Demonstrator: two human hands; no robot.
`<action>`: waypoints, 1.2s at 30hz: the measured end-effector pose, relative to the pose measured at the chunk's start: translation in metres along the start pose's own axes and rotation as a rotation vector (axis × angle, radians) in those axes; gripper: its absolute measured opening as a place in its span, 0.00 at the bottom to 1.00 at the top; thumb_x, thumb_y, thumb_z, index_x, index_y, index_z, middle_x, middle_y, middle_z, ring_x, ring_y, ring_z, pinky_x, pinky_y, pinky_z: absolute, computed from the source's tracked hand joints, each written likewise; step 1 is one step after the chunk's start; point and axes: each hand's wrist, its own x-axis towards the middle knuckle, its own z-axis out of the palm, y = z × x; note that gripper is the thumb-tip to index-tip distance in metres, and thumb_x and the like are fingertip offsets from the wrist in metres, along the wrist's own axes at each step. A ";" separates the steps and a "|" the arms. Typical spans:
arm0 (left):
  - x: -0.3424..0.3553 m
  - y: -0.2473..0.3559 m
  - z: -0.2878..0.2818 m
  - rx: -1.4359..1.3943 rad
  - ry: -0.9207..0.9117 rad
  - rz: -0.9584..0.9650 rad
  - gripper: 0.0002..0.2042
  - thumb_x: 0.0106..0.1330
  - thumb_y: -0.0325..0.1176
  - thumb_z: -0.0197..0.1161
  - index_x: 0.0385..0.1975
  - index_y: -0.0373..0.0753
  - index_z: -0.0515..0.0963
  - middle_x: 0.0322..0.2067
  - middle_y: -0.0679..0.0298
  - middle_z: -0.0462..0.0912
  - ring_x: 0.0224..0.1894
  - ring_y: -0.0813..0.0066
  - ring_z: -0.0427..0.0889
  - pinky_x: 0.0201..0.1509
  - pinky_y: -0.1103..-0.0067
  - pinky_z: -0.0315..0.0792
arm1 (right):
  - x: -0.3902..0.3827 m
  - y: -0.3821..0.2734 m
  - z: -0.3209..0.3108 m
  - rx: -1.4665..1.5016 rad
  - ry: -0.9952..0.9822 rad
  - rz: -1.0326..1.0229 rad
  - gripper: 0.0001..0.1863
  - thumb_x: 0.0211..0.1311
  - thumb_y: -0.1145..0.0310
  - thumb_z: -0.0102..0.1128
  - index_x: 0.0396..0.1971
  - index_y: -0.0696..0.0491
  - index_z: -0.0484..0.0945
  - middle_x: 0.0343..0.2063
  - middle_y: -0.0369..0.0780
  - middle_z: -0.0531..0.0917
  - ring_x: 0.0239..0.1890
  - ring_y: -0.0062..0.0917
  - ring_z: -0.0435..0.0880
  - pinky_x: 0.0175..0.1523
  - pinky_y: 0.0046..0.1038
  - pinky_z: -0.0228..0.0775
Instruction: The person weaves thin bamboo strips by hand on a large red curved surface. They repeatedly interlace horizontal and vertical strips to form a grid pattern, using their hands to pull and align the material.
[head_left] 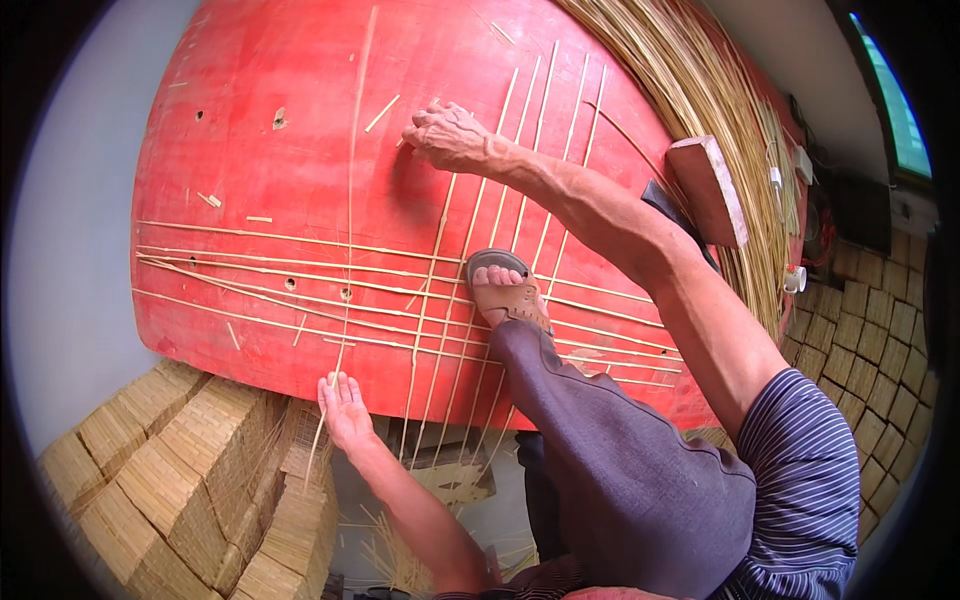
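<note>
A long, thin bamboo strip runs lengthwise over the red board, partly blurred. Its lower part passes between the thumb and fingers of my left hand, palm up at the board's near edge. Farther up, my right hand is closed just above the board, fingers curled; what they hold is hidden. Close below it is the end of a lengthwise strip. Several lengthwise strips cross several crosswise strips in an open lattice. My sandalled foot presses on the crossing.
A bundle of long strips lies along the board's right side, with a reddish block against it. Stacks of bamboo slats stand at the lower left. More bundles are at the right, near a white cup.
</note>
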 end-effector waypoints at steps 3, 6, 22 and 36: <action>0.001 -0.001 -0.014 -0.001 -0.021 0.014 0.21 0.71 0.33 0.61 0.61 0.35 0.67 0.61 0.52 0.72 0.62 0.56 0.73 0.69 0.60 0.66 | 0.000 -0.008 0.002 0.041 0.034 0.087 0.10 0.59 0.64 0.59 0.37 0.54 0.78 0.38 0.45 0.79 0.45 0.41 0.79 0.46 0.44 0.73; 0.004 -0.001 -0.014 -0.041 -0.071 0.050 0.21 0.72 0.33 0.60 0.61 0.36 0.67 0.61 0.53 0.72 0.63 0.56 0.72 0.70 0.60 0.64 | 0.006 -0.018 0.002 0.070 0.138 0.052 0.10 0.58 0.66 0.57 0.38 0.55 0.78 0.41 0.47 0.78 0.46 0.42 0.79 0.46 0.43 0.73; -0.007 -0.006 -0.035 -0.245 -0.017 -0.065 0.19 0.73 0.37 0.60 0.60 0.40 0.71 0.63 0.58 0.73 0.65 0.60 0.71 0.71 0.62 0.63 | 0.009 -0.038 0.012 -0.042 0.141 0.067 0.11 0.55 0.68 0.58 0.38 0.55 0.78 0.41 0.45 0.77 0.48 0.40 0.77 0.50 0.42 0.71; -0.009 -0.028 -0.029 -0.089 -0.104 -0.035 0.22 0.72 0.46 0.60 0.61 0.42 0.70 0.63 0.56 0.72 0.64 0.61 0.70 0.70 0.63 0.61 | 0.000 -0.033 0.020 -0.016 0.212 0.005 0.09 0.57 0.65 0.59 0.33 0.54 0.76 0.39 0.44 0.76 0.47 0.39 0.75 0.54 0.40 0.69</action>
